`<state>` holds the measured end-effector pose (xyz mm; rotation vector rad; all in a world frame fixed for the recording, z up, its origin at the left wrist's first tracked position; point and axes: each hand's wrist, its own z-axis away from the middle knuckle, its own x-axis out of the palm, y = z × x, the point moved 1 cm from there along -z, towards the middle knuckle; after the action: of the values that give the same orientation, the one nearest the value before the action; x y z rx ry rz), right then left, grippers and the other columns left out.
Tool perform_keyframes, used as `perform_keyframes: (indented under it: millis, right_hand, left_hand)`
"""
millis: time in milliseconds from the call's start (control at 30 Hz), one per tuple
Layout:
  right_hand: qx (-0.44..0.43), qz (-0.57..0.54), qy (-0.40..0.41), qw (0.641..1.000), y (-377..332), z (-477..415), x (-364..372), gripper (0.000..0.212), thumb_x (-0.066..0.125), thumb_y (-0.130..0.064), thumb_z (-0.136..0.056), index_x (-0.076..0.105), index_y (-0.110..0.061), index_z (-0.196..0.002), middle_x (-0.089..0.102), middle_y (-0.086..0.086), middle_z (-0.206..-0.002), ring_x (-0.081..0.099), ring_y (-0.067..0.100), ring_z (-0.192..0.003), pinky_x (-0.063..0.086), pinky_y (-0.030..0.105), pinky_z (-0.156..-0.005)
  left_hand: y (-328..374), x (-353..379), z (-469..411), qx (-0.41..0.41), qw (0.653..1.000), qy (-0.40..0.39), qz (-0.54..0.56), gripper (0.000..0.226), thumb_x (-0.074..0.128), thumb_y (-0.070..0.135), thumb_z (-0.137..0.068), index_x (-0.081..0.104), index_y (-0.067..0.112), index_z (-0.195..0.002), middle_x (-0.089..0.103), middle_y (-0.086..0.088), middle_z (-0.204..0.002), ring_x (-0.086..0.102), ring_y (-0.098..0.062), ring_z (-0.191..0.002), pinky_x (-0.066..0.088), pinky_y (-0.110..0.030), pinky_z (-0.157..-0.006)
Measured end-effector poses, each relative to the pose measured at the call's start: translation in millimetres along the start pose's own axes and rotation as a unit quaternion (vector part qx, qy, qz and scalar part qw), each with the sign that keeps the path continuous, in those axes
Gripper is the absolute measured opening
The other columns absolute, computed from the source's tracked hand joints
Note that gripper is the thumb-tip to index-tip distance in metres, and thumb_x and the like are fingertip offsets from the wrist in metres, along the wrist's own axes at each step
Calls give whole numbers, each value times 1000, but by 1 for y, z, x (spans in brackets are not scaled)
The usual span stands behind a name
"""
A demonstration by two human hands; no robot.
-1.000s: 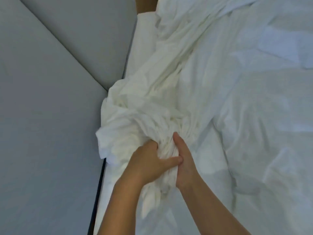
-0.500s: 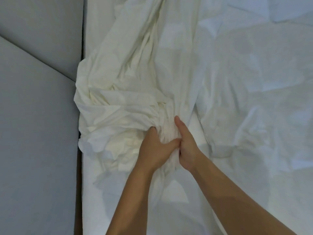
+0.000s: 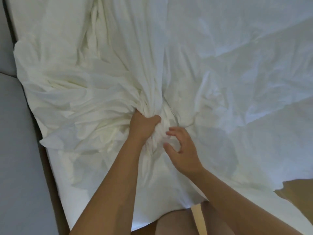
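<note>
Sheet (image 3: 105,92) bunched in your left fist

White and crumpled, it covers most of the frame, and its folds converge at centre. There your left hand (image 3: 143,128) grips a gathered bunch. Your right hand (image 3: 183,150) sits just right of that bunch, fingers loosely spread and holding nothing. Grey panels (image 3: 15,150) line the left edge, and wooden floor (image 3: 301,192) shows at lower right.

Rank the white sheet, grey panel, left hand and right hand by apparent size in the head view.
1. white sheet, filling most of the frame
2. grey panel along the left edge
3. left hand and right hand: too alike to rank
</note>
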<state>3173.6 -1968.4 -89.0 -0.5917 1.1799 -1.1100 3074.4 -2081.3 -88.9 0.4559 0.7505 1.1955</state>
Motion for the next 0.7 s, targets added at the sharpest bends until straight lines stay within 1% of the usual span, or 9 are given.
perform_keyframes:
  millis: [67,133,200,233,300,400,500,600,700]
  right_hand:
    - [-14,291,-91,952,43,20,-18,66,64,-39,-78,47,-8,-134,37,22,-142,33,38,-134,21,43,-112]
    - [45,502,-265,822,78,28,-35,96,62,-54,-80,1,-28,-150,-14,14,-156,-11,38,-143,-12,42,-114]
    - [25,546,-303,780,88,22,-41,99,68,-42,-80,-1,-29,-150,-12,16,-156,-5,40,-143,-9,42,-114]
    - [1,545,-285,788,87,17,-40,88,74,-32,-74,26,-26,-148,18,22,-153,24,42,-138,13,43,-116]
    - [-57,554,-215,802,78,3,-37,49,75,-15,-70,61,-13,-117,60,18,-113,60,34,-99,47,38,-88]
    - [-47,449,-180,874,56,-21,-37,26,47,1,-88,54,2,-114,57,21,-102,60,35,-86,42,39,-66]
    - [-65,293,-50,953,11,-61,-42,19,47,1,-90,56,3,-106,58,19,-91,59,37,-75,40,38,-60]
    - [-128,187,65,972,-49,-112,-52,10,43,2,-88,53,1,-91,56,13,-83,54,29,-73,41,34,-67]
    - [-191,77,221,953,-113,-171,-60,14,43,3,-79,50,-9,-81,53,-1,-74,45,8,-65,32,10,-59]
  left_hand:
    - [-6,7,2,17,998,-21,-52,30,69,7,-74,53,31,-81,55,20,-80,54,1,-73,44,-14,-63]
    - [-8,13,4,16,995,-36,-90,26,70,10,-73,53,25,-87,56,16,-85,56,-8,-81,46,-22,-73]
    - [-6,16,6,16,989,-47,-137,44,71,14,-71,56,19,-112,57,8,-97,57,-16,-94,44,-26,-81]
    - [-6,17,7,15,987,-46,-156,51,71,15,-70,55,15,-119,58,5,-101,57,-19,-98,44,-28,-83]
    - [-5,16,9,16,983,-45,-180,56,72,16,-70,53,11,-123,61,-1,-110,58,-24,-104,47,-32,-87]
    - [-3,13,14,17,979,-47,-198,56,72,15,-70,53,10,-123,61,-4,-113,58,-26,-106,47,-32,-87]
    - [5,6,16,19,975,-65,-212,44,71,14,-71,58,16,-113,61,2,-99,60,-24,-99,44,-27,-78]
    - [16,-17,19,35,970,-77,-228,36,72,14,-68,54,23,-97,59,7,-88,59,-18,-87,42,-24,-68]
    - [23,-49,19,57,970,-64,-225,39,76,16,-65,45,33,-82,54,17,-82,51,-1,-72,36,-15,-57]
